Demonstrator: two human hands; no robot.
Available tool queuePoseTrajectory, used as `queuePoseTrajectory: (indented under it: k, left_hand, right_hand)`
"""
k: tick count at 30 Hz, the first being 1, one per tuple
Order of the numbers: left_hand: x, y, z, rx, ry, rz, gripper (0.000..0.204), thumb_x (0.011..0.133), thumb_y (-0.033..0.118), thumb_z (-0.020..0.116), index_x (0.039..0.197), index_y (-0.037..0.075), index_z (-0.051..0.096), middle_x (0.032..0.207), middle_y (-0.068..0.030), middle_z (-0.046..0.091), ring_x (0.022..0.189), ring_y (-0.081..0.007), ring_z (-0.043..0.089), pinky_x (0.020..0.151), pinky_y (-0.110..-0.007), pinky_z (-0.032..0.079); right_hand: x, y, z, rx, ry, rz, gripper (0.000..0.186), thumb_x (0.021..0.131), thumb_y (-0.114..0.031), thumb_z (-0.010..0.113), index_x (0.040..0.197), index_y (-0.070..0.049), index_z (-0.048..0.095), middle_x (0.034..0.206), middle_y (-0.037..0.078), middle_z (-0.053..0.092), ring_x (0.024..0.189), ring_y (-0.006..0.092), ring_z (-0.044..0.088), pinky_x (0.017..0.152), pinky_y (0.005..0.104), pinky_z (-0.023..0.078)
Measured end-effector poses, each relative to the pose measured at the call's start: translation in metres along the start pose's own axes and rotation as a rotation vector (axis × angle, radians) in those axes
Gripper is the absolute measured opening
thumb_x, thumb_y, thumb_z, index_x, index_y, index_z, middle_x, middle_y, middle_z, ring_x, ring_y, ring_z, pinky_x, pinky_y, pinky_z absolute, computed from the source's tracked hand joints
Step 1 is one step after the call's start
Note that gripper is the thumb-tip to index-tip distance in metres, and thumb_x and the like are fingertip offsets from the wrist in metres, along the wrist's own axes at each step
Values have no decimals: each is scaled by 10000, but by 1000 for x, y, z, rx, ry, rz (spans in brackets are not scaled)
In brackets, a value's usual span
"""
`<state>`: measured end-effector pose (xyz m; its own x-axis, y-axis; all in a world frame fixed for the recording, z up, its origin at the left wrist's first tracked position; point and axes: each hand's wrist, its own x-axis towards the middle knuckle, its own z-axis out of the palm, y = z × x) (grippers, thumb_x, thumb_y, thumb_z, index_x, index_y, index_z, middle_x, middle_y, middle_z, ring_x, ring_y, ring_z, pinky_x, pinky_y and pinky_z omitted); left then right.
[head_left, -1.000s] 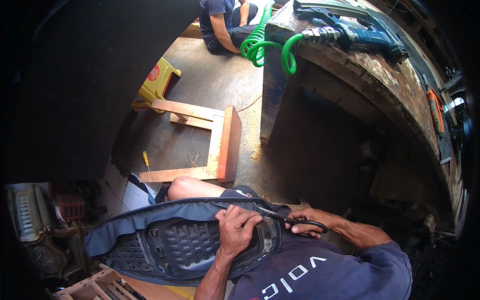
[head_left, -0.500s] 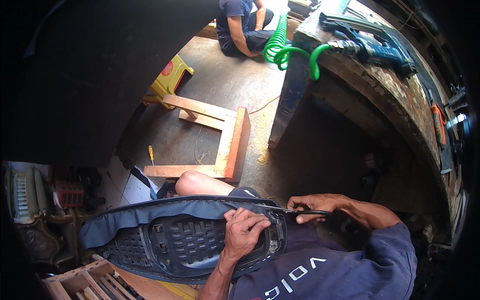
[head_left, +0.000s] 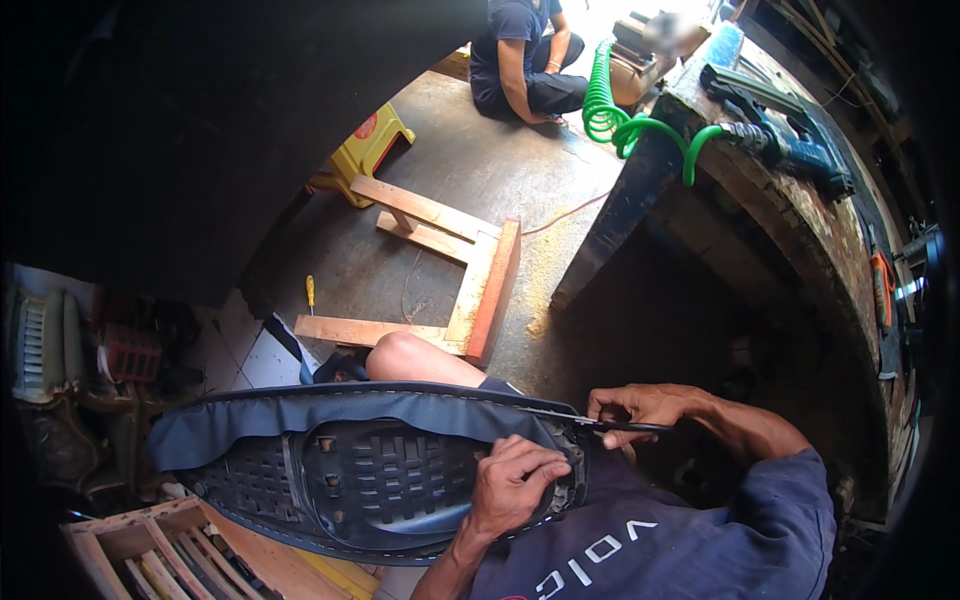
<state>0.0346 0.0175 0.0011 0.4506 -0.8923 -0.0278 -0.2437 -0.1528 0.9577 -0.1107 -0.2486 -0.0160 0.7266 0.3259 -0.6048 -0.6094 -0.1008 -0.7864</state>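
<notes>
An upturned motorcycle seat (head_left: 395, 475) lies across my lap, its black ribbed plastic base facing up. A loose dark flap of seat cover (head_left: 330, 412) runs along the far edge, beside a line of staples or stitches. My left hand (head_left: 512, 487) is closed in a pinch over the seat's right end, at the cover; the fingertips partly hide what they grip. My right hand (head_left: 640, 408) holds black-handled scissors (head_left: 650, 427), their blades pointing left along the cover's far edge at the right end.
A wooden frame (head_left: 480, 290) lies on the floor ahead, near a yellow screwdriver (head_left: 311, 291) and a yellow stool (head_left: 370, 155). A workbench (head_left: 770, 210) at right bears a nail gun (head_left: 800, 150) with a green coiled hose (head_left: 640, 130). Another person (head_left: 515, 65) sits beyond. A slatted wooden crate (head_left: 150, 530) stands lower left.
My left hand has shifted toward the seat's right end and slightly nearer me. The scissors remain in my right hand at the cover's edge. The whole view has turned a little.
</notes>
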Motion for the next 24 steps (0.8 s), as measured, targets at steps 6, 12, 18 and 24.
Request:
queuePoseTrajectory:
  k: [6, 12, 18, 24]
  left_hand:
    - [-1, -6, 2, -303, -145, -25, 149, 894, 128, 832, 967, 2, 800, 885, -87, 767, 813, -213, 719, 744, -327, 561]
    - [-1, -5, 0, -375, -267, -106, 180, 927, 187, 810, 1012, 29, 807, 914, -81, 758, 825, -199, 727, 740, -325, 558]
    - [-1, 3, -1, -407, -338, -17, 184, 932, 192, 800, 1009, 25, 801, 911, -88, 753, 845, -229, 732, 760, -336, 556]
    - [-6, 17, 6, -463, -434, 36, 199, 940, 204, 788, 991, 12, 784, 903, -96, 742, 873, -260, 739, 787, -354, 556]
  right_hand:
    - [10, -22, -11, -99, 48, -58, 568, 874, -409, 887, 1204, -37, 612, 825, 23, 674, 757, 106, 628, 656, 317, 471]
    - [14, -53, -14, -170, 103, -52, 603, 848, -438, 901, 1191, -40, 605, 830, 49, 699, 772, 133, 657, 669, 339, 491]
    - [30, -81, -17, -178, 80, -74, 595, 855, -447, 894, 1174, -46, 594, 838, 56, 711, 767, 137, 658, 671, 342, 497]
    - [68, -101, -14, -138, 33, -161, 568, 873, -447, 881, 1138, -48, 576, 841, 42, 704, 766, 117, 640, 652, 312, 482]
